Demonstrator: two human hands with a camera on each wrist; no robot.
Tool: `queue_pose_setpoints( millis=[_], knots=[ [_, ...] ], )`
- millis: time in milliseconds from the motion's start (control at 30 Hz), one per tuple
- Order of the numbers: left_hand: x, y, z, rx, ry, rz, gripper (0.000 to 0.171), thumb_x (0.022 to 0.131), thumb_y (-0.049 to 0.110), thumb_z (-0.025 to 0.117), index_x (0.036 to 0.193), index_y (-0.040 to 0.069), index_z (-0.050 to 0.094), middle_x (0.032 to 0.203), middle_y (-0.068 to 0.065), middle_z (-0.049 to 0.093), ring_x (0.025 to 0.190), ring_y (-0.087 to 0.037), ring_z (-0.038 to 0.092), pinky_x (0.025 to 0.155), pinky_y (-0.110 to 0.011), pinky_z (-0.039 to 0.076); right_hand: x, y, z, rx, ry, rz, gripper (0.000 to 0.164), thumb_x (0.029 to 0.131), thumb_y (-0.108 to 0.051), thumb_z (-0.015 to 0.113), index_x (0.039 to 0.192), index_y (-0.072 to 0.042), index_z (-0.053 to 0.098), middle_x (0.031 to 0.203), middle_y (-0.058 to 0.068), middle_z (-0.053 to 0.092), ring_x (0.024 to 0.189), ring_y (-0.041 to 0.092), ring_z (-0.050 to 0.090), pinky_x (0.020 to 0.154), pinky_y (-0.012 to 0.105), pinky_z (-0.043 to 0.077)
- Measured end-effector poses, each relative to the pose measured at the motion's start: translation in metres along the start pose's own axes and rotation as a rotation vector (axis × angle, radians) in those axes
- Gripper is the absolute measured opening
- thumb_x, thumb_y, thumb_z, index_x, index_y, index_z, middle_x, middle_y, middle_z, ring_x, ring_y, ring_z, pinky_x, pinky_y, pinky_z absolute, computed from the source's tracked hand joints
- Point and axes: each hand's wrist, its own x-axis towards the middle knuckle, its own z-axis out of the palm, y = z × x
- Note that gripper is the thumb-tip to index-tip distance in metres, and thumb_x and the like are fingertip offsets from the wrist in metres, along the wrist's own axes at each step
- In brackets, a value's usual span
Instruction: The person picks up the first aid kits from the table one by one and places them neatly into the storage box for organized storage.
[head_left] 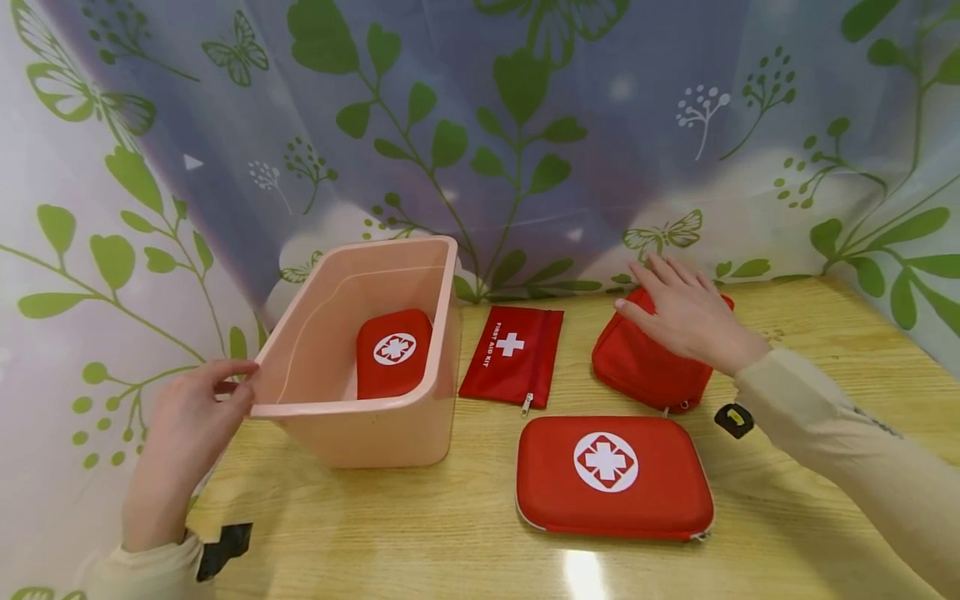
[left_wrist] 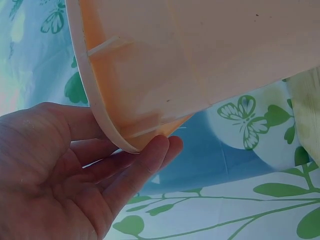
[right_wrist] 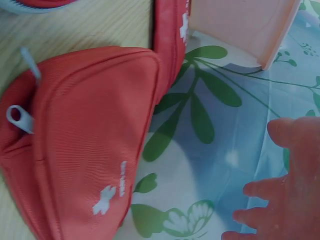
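Note:
My left hand [head_left: 183, 425] pinches the rim of a pink plastic bin [head_left: 375, 437] at its near left corner. In the left wrist view, thumb and fingers meet around that rim [left_wrist: 112, 132]. Inside the bin lies a red first aid case [head_left: 393, 354] with a white cross emblem. Over a red fabric pouch [head_left: 641, 375] at the right, my right hand [head_left: 686, 317] is held with its fingers extended. From the right wrist view, that hand [right_wrist: 295, 185] appears apart from the pouch [right_wrist: 100, 125], whose zipper pull and small white print show.
A flat red first aid kit pouch [head_left: 510, 354] lies between the bin and the fabric pouch. Closer to me is a larger red hard case [head_left: 615, 492] with a white emblem. Behind the wooden table [head_left: 390, 533] hangs a leaf-patterned curtain [head_left: 450, 100].

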Motion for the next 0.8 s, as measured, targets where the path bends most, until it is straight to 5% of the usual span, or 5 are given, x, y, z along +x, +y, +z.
queue_pose_setpoints(
  millis=[800],
  knots=[
    [-0.001,-0.004,0.001,-0.002,0.036,0.047,0.033,0.096,0.014,0.053,0.123,-0.002,0.065,0.117,-0.029,0.063,0.095,-0.040,0.063,0.057,-0.032,0.045,-0.022,0.038,0.048,0.010,-0.052,0.088,0.081,0.099,-0.053,0.046,0.155,0.000,0.023,0.157,0.031,0.011,0.140,0.055,0.011,0.105,0.073,0.009]
  ],
)
